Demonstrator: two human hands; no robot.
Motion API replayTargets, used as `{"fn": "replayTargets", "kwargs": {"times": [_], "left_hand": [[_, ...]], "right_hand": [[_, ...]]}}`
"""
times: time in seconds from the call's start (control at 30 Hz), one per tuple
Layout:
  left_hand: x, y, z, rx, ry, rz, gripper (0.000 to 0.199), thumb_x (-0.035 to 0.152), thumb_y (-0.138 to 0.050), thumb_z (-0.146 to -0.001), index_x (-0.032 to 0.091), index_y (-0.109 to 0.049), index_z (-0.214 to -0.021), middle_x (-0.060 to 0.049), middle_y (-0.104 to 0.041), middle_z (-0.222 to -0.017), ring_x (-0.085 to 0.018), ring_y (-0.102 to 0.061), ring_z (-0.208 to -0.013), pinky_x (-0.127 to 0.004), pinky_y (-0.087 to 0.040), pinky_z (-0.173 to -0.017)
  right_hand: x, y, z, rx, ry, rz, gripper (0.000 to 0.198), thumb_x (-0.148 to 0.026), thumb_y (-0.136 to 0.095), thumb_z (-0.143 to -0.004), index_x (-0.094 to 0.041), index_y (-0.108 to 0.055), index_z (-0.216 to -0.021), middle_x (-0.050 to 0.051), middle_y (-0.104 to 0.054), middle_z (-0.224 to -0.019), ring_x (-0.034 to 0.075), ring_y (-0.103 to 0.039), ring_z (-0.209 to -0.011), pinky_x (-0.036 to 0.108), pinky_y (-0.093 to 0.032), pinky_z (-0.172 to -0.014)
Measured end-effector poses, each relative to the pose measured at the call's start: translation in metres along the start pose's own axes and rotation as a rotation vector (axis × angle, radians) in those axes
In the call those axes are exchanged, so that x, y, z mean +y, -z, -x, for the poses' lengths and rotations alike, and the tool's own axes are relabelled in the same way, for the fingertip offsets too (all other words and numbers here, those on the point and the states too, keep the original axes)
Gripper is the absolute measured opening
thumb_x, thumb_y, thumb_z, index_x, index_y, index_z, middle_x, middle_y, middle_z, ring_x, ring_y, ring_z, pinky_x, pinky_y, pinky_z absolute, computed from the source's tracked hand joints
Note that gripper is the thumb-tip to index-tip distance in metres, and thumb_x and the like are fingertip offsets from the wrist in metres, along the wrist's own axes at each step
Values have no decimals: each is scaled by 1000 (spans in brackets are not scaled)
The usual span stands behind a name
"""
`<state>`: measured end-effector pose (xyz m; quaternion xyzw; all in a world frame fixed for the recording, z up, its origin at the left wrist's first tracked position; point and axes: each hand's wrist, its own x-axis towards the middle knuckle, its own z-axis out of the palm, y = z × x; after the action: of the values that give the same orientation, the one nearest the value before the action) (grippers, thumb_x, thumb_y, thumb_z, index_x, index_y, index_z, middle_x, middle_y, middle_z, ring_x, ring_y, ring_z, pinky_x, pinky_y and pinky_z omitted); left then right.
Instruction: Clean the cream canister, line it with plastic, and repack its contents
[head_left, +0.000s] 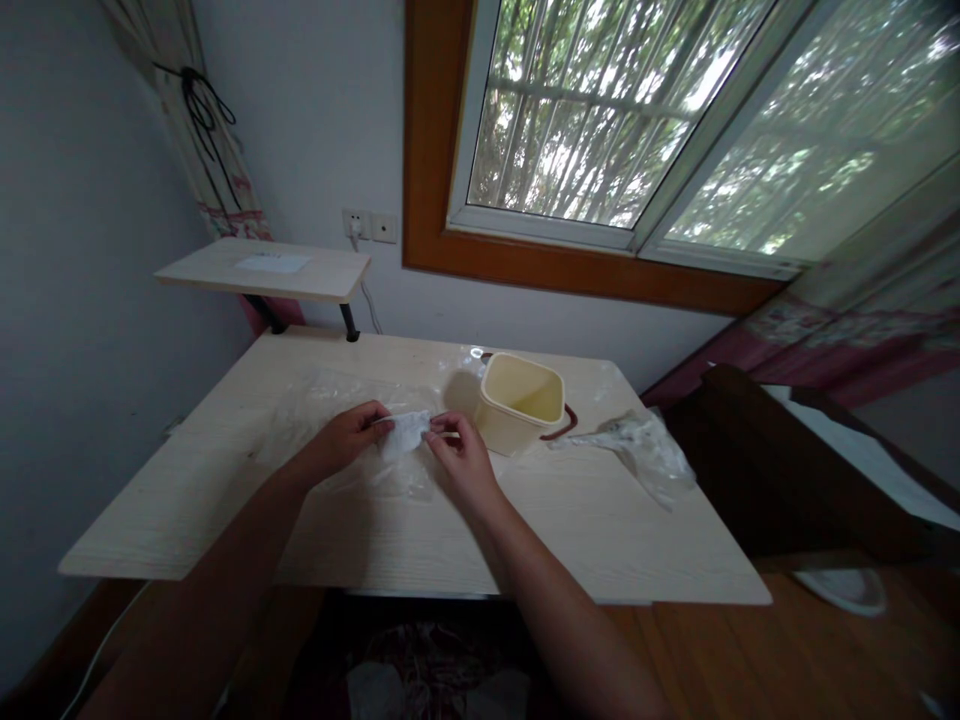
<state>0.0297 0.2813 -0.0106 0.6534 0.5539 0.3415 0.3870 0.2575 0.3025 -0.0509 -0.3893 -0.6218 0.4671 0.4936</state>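
Note:
A small, thin white piece (pixel 406 432), like a folded sheet or packet, is stretched between my hands above the table; its exact kind is unclear. My left hand (pixel 358 435) pinches its left end, while the fingers of my right hand (pixel 459 448) close on its right end. Below them a clear plastic sheet or bag (pixel 315 405) lies crumpled on the pale wooden table (pixel 570 540). Just right of my right hand stands a cream-coloured bucket (pixel 504 425), open at the top, with a brown handle (pixel 564 424) hanging at its side.
A knotted clear plastic bag (pixel 652 455) with whitish contents lies at the table's right. At the back left, a raised shelf (pixel 330 275) carries a sheet of paper (pixel 274 263). Wall sockets (pixel 369 226) and a window (pixel 585 120) are behind. Dark furniture (pixel 795 480) stands at the right.

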Motion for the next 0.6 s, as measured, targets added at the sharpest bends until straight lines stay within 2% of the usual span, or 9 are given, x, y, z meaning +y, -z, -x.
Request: {"fn": "replayTargets", "kwargs": {"times": [0.1, 0.17, 0.27, 0.33, 0.4, 0.5, 0.6], "left_hand": [[2, -1, 0, -33, 1, -3, 36, 54, -57, -89, 18, -63, -86, 1, -59, -75, -16, -53, -70, -26, -39, -64], [3, -1, 0, -46, 6, 9, 36, 54, -59, -88, 18, -63, -85, 0, -59, -75, -16, -53, -71, -27, -39, -65], [2, -2, 0, -22, 40, 73, 35, 53, -63, -86, 18, -63, -83, 1, -58, -73, -16, -52, -70, -27, -39, -66], [1, -4, 0, 5, 86, 180, 35, 52, -66, -83, 18, -61, -83, 2, -57, -72, -15, -52, -69, -26, -40, -67], [0, -7, 1, 23, 145, 343, 36, 51, -71, -80, 18, -59, -83, 2, -57, -72, -14, -53, -68, -26, -42, -67], [-5, -11, 2, 40, 212, 595, 40, 50, -78, -73, 18, -56, -82, 3, -57, -73, -12, -54, -66, -24, -43, -64], [-8, -12, 2, 71, 245, 668, 41, 48, -80, -73, 18, -56, -85, 4, -56, -74, -11, -54, -65, -23, -43, -62]], "right_hand": [[3, -5, -3, 2, -48, -95, 40, -37, -79, -78, -23, -60, -110, 5, -66, -105, 18, -64, -94, 32, -52, -82], [5, -8, -5, -21, -103, -189, 48, -36, -83, -72, -24, -58, -111, 2, -66, -100, 16, -63, -84, 30, -52, -76], [10, -12, -6, -31, -158, -202, 37, -37, -82, -70, -22, -60, -95, -4, -61, -78, 12, -55, -66, 26, -45, -64], [12, -14, -5, -12, -181, -217, 30, -36, -81, -70, -22, -59, -86, -7, -54, -66, 11, -47, -59, 24, -38, -58], [13, -16, -4, 12, -203, -288, 30, -34, -82, -68, -21, -59, -83, -8, -52, -64, 10, -45, -58, 23, -36, -57], [9, -19, -4, 20, -241, -410, 33, -33, -84, -63, -21, -59, -82, -7, -57, -67, 10, -49, -61, 23, -39, -61], [5, -20, -6, 3, -242, -425, 34, -33, -84, -63, -21, -59, -82, -7, -56, -67, 10, -50, -62, 23, -41, -63]]}}
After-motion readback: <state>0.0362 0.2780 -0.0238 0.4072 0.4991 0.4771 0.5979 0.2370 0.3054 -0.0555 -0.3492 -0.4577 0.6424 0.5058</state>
